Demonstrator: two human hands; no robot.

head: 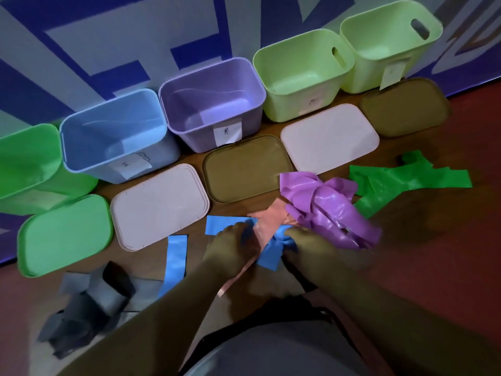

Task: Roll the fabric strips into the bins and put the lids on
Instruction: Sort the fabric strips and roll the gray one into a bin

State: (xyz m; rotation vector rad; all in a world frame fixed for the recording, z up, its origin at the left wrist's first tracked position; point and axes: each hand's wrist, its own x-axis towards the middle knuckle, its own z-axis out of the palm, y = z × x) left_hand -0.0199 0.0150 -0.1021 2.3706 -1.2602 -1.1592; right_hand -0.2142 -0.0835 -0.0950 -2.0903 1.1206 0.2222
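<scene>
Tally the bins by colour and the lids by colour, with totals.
Bins:
Bright green bin: 1
Blue bin: 1
Purple bin: 1
Pale green bins: 2
Total bins: 5, all open and empty

Lids, lying flat in front of the bins:
Green lid: 1
Pink lids: 2
Brown lids: 2
Total lids: 5

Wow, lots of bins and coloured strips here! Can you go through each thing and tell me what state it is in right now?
green bin: open, looks empty
blue bin: open, empty
purple bin: open, empty
two pale green bins: open, empty
five lids: off, lying flat before the bins
blue strips: unrolled
purple strips: crumpled heap
green strips: loose
grey strips: loose
left hand: gripping blue strip
right hand: gripping blue strip
</scene>
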